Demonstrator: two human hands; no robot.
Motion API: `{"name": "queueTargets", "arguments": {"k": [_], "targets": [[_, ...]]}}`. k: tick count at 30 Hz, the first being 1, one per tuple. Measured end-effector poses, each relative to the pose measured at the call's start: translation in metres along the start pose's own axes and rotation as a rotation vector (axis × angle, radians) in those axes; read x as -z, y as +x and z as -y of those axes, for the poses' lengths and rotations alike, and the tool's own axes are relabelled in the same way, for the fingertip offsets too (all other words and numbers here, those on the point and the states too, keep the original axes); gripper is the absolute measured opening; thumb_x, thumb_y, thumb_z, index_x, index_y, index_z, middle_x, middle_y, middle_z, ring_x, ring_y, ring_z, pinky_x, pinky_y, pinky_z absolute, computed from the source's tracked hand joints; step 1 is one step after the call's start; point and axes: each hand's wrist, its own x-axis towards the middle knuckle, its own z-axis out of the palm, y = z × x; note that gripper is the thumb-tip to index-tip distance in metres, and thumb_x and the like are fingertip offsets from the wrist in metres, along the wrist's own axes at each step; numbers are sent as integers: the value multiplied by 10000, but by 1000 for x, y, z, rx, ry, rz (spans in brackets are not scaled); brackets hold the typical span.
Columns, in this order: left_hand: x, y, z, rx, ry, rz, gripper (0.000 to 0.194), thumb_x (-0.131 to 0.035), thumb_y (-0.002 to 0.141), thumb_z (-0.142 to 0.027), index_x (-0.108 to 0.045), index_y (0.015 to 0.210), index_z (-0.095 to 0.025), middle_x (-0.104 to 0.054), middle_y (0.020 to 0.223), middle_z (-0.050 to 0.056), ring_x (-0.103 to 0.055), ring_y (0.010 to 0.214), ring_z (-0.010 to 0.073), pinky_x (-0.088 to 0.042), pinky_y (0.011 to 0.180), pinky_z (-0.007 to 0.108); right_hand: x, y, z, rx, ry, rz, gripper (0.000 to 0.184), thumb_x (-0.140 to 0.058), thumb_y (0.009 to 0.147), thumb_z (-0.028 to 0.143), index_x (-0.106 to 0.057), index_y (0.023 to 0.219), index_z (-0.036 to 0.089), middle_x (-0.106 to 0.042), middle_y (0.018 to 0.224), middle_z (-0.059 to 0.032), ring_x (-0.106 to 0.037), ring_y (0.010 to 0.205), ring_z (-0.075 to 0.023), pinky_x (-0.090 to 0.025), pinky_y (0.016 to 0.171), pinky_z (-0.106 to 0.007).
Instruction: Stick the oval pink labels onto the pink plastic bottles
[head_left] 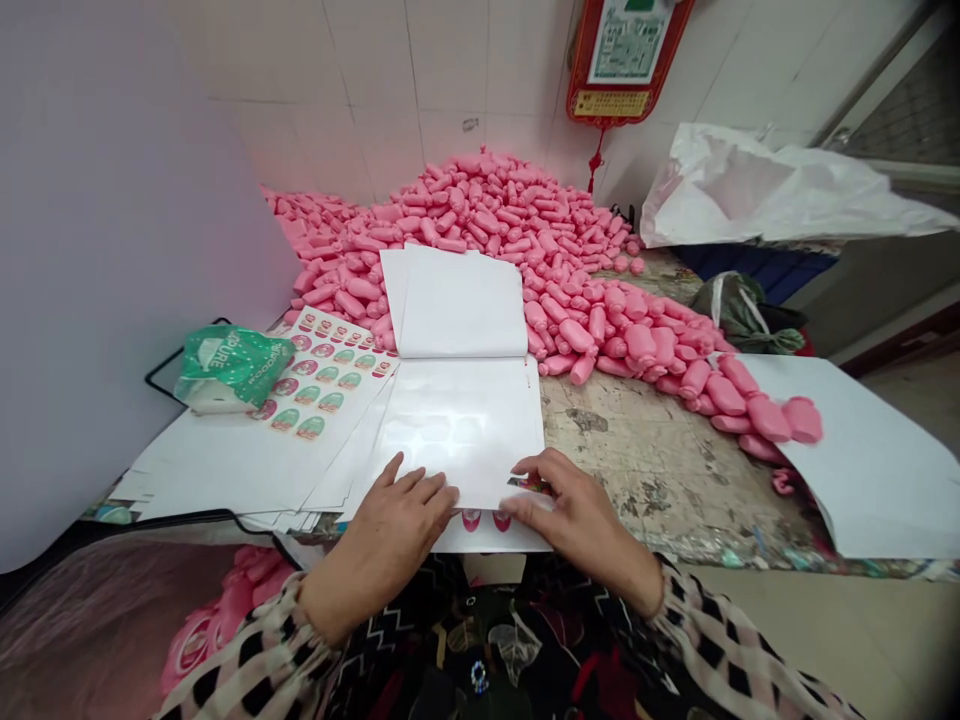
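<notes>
A white sheet point(461, 410), blank on the side that shows, lies on a paper stack before me, its far part folded up or overlapped by another white sheet point(461, 305). My left hand point(409, 520) rests flat on its near left part, fingers stretched out. At the near right corner, my right hand point(570, 510) curls its thumb and fingers around the sheet. A small dark, red and green patch shows between them; I cannot make out what it is. Under the near edge, a sticker sheet point(487, 535) with pink labels sticks out.
Pink bottle-shaped pieces point(487, 215) are heaped along the wall and spill right onto a white sheet point(877, 460). On the left lie a sheet of round stickers point(322, 375) and a green packet point(232, 368). A white bag point(780, 190) sits over a blue bin point(757, 268).
</notes>
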Motion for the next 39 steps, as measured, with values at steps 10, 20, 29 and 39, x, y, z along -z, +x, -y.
{"name": "queueTargets", "arguments": {"k": [10,20,29,39], "targets": [[35,5,-9,-138,163,-403,398,-495,851,-176,-528,1242,-244,-555,1291,136,-500,1190,287,-406,985,510,13,10,-15,53,82,-60,160,-554,810,184,-613,953,226,-616,865,-5,-572,796,-147,-425,720,-273],[25,42,22,-551,88,-189,325,-420,870,-109,-536,1171,-149,-661,1006,117,-595,909,205,-492,830,400,89,119,-1,205,124,-91,423,-620,748,211,-561,1166,219,-598,844,5,-564,727,-134,-449,647,-267],[-32,122,92,-166,212,27,407,-359,935,-239,-450,1323,-156,-468,1392,116,-439,1263,245,-313,1051,415,138,282,10,447,-206,-414,344,-598,722,159,-593,1064,123,-592,846,16,-548,788,-131,-449,738,-295],[-66,180,140,73,157,79,602,-276,929,-504,-211,1463,-233,-194,1541,39,-158,1401,298,-150,1109,507,141,359,-10,154,-536,-598,357,-431,836,104,-537,1169,176,-563,1110,-61,-535,970,-175,-428,844,-365]]}}
